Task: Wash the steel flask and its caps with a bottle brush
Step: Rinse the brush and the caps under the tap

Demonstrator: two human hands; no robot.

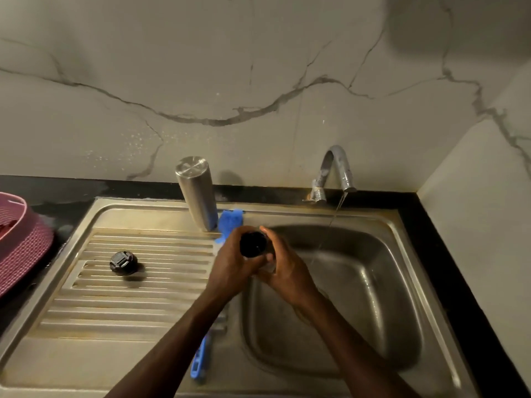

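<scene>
Dim warm light, glare on the sink (402, 242) rim, soft shadows, bowed edges (wide-angle), slight blur

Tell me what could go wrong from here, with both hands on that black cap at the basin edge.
1. The upside-down steel flask stands tall beside the left hand; an elbow nudge might topple it.
2. The blue bottle brush lies under the forearms and could get swept into the steel sink basin.
3. The wet round black cap might slip.

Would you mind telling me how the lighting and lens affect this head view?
Head view: dim, warm light; a large soft shadow on the wall top right; wide-angle bending curves the sink edges; the black cap in both hands is dark, detail lost.
</scene>
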